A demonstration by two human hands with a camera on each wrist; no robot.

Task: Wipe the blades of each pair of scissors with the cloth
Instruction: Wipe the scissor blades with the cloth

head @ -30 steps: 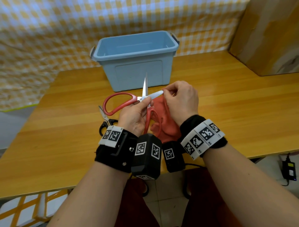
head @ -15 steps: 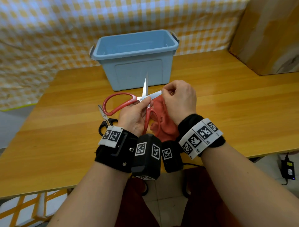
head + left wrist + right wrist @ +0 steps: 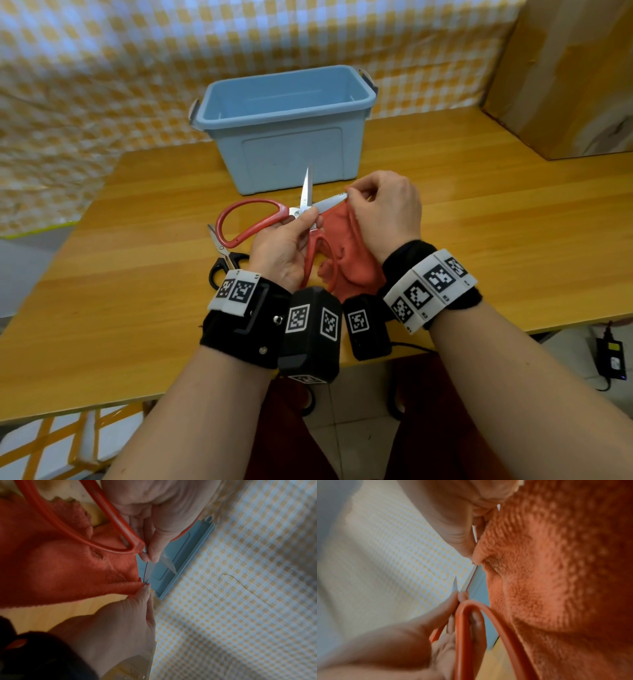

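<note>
My left hand (image 3: 284,250) grips the red scissors (image 3: 274,219) at the pivot; my right hand (image 3: 383,209) pinches the cloth (image 3: 346,246) on the blade tip, pointing away from that grip.

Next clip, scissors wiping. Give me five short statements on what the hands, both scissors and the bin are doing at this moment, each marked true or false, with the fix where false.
1. The left hand holds the red-handled scissors near the pivot. True.
2. The red-handled scissors are closed. False: their blades stand spread apart, one pointing up at the blue storage bin.
3. The right hand pinches the red cloth on one blade. True.
4. The black-handled scissors are inside the bin. False: they lie on the wooden table, left of the left hand.
5. The bin has a lid on. False: it stands open, with no lid.
</note>
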